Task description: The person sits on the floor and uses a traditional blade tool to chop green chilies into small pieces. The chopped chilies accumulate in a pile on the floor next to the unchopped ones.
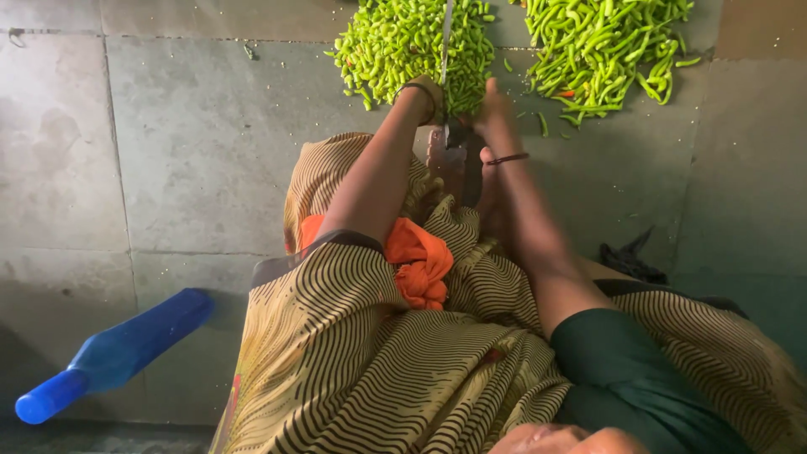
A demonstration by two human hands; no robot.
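An upright metal blade [445, 42] stands on a wooden base [445, 160] on the floor in front of me. Left of it lies a heap of chopped green chillies [403, 46]. A heap of whole green chillies [601, 46] lies to its right. My left hand [425, 91] reaches into the chopped heap just left of the blade, its fingers hidden among the pieces. My right hand [493, 105] is curled close against the blade's right side and seems to grip a bunch of chillies. Each wrist wears a thin bangle.
I sit on a grey stone-tile floor [193, 151] in a striped yellow-brown garment with an orange cloth [418, 261] in my lap. A blue plastic bottle [109, 353] lies at lower left. A dark rag [630, 259] lies at right. Stray chilli bits dot the floor near the whole heap.
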